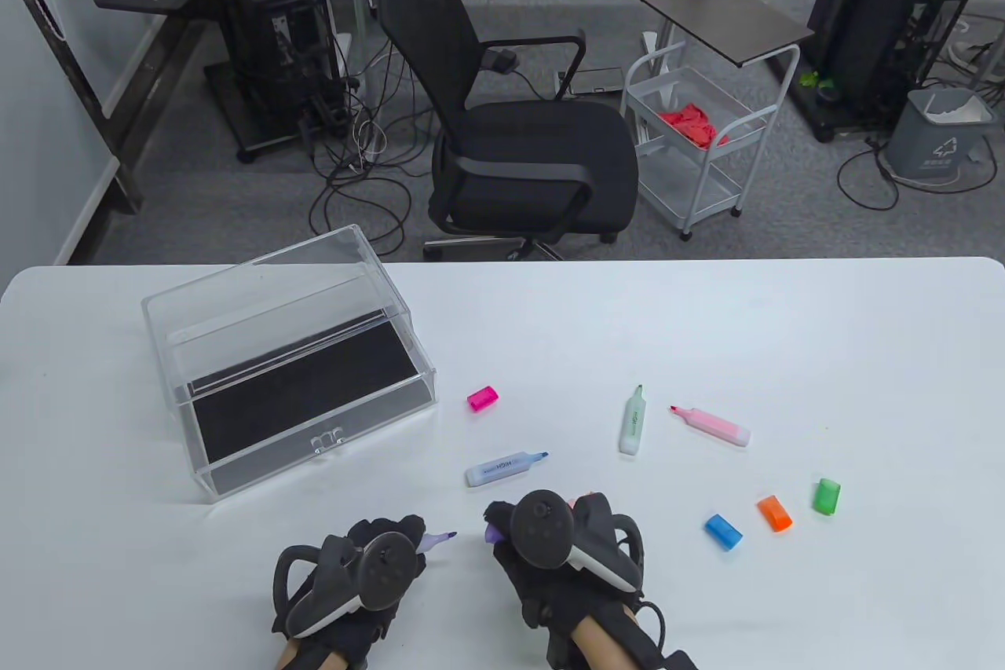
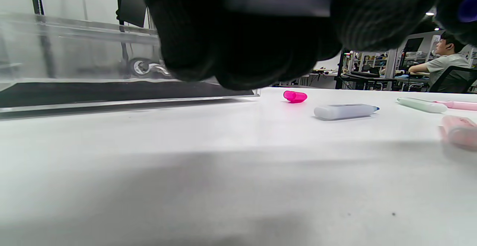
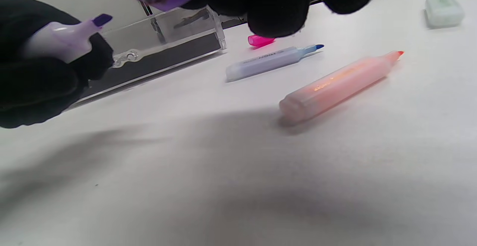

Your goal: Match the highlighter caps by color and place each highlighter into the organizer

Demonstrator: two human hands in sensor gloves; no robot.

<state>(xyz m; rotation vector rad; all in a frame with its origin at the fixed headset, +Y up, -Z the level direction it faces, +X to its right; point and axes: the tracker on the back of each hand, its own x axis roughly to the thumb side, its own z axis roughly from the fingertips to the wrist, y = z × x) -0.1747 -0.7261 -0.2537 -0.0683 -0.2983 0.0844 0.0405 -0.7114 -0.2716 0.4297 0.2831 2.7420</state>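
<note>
two hands sit low at the near edge of my table (image 1: 707, 324). my left hand (image 1: 357, 568) grips the purple highlighter (image 1: 436, 541) with curled fingers, its bare tip pointing right toward my other hand. my right hand (image 1: 561, 544) pinches the purple cap (image 1: 491, 533) at its fingertips, just beside that tip but not on it. under the right hand lies the orange highlighter (image 3: 335, 85), uncapped. past my hands, the blue highlighter (image 1: 506, 468), green highlighter (image 1: 633, 422) and pink highlighter (image 1: 710, 425) lie uncapped and apart from one another. the pink cap (image 1: 483, 398) rests between the blue highlighter and the clear organizer (image 1: 290, 364), which stands at the left with a dark floor. to the right, the blue cap (image 1: 723, 532), orange cap (image 1: 775, 513) and green cap (image 1: 827, 496) lie in a loose row.
</note>
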